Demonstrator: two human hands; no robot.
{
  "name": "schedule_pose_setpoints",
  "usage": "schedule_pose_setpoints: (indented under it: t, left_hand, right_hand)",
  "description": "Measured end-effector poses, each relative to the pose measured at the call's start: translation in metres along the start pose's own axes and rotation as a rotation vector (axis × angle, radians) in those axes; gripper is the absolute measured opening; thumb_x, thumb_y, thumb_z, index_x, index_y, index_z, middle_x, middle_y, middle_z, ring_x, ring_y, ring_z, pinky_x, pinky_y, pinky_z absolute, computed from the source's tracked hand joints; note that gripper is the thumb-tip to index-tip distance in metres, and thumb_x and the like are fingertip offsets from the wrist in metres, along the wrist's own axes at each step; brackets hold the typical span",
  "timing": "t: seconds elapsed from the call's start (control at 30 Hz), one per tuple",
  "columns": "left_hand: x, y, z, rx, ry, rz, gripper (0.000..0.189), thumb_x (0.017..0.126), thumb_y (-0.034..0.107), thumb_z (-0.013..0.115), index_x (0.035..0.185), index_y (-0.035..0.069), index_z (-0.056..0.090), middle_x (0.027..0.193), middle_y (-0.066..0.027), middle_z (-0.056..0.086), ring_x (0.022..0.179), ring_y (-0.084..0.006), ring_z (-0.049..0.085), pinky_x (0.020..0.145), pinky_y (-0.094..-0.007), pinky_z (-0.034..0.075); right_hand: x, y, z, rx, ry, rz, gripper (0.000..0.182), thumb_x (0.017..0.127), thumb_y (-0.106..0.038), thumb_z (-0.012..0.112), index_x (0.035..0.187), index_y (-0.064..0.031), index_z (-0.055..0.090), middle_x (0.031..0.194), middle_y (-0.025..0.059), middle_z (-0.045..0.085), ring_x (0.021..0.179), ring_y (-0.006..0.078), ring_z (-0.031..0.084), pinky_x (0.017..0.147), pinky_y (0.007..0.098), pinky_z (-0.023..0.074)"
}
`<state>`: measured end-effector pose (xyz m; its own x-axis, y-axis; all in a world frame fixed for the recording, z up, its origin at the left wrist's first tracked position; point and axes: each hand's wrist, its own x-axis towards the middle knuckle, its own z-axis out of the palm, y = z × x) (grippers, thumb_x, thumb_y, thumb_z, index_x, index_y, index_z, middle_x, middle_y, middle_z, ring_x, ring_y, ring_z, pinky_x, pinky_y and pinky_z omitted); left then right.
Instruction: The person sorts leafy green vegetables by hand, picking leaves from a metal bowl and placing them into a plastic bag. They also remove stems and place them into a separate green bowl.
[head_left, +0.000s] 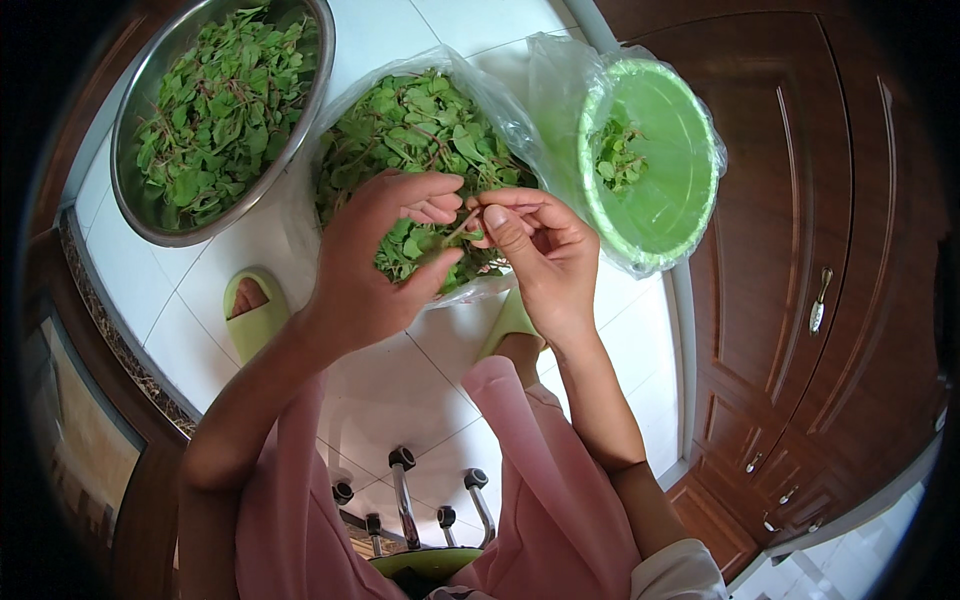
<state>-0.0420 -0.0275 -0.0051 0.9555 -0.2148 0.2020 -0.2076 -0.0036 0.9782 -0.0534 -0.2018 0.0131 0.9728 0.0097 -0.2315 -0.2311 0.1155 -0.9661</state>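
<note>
Both my hands are above an open clear plastic bag (517, 127) full of leafy greens (427, 120) with reddish stems. My right hand (547, 247) pinches a thin stem (463, 227) between thumb and forefinger; a small leaf hangs near its fingers. My left hand (382, 251) is to the left of the stem, its thumb and fingers apart, holding nothing. A stainless steel bowl (328, 67) with many leafy sprigs (225, 112) stands on the floor at the upper left. At the upper right, a green bucket (679, 150) lined with clear plastic holds a small bunch of greens (621, 154).
The floor has white tiles (172, 315). Brown wooden cabinets (757, 187) line the right side, beside the bucket. My green slippers (256, 315) are below the bag. Chrome legs with casters (405, 495) show between my knees.
</note>
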Motion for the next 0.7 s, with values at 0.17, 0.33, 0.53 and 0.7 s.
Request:
schedule_pose_setpoints:
  t: [0.17, 0.33, 0.53, 0.7]
  left_hand:
    - [0.005, 0.004, -0.016, 0.053, -0.094, 0.101, 0.044, 0.076, -0.003, 0.060, 0.119, 0.001, 0.054, 0.113, -0.0129, 0.057, 0.105, -0.0229, 0.056, 0.088, -0.0328, 0.046]
    - [0.004, -0.007, -0.025, -0.134, -0.109, -0.154, 0.038, 0.085, 0.009, 0.053, 0.121, -0.004, 0.054, 0.121, -0.0145, 0.057, 0.119, -0.0211, 0.052, 0.100, -0.0341, 0.039]
    - [0.005, -0.008, -0.025, -0.578, -0.116, -0.582, 0.038, 0.096, 0.020, 0.045, 0.124, -0.005, 0.054, 0.121, -0.0149, 0.061, 0.116, -0.0215, 0.056, 0.102, -0.0362, 0.040]
    - [0.008, -0.005, -0.036, -0.885, -0.126, -0.785, 0.038, 0.100, 0.021, 0.041, 0.124, -0.004, 0.054, 0.118, -0.0140, 0.061, 0.110, -0.0228, 0.059, 0.101, -0.0377, 0.043]
  right_hand:
    - [0.002, -0.001, -0.001, 0.113, -0.015, 0.107, 0.020, 0.097, -0.010, 0.056, 0.111, 0.0028, 0.060, 0.106, 0.0149, 0.067, 0.091, 0.0161, 0.065, 0.082, 0.0286, 0.0542]
    - [0.005, 0.000, 0.000, 0.314, -0.055, 0.209, 0.020, 0.098, -0.009, 0.053, 0.114, 0.0017, 0.058, 0.110, 0.0175, 0.065, 0.094, 0.0197, 0.065, 0.085, 0.0305, 0.0547]
    - [0.012, 0.001, 0.003, 0.351, -0.077, 0.256, 0.020, 0.097, -0.010, 0.055, 0.114, 0.0003, 0.057, 0.109, 0.0134, 0.067, 0.093, 0.0144, 0.064, 0.079, 0.0267, 0.0537]
    - [0.020, 0.000, 0.012, 0.118, -0.039, 0.203, 0.017, 0.095, -0.008, 0.059, 0.110, 0.0013, 0.061, 0.096, 0.0092, 0.069, 0.084, 0.0095, 0.062, 0.072, 0.0236, 0.0514]
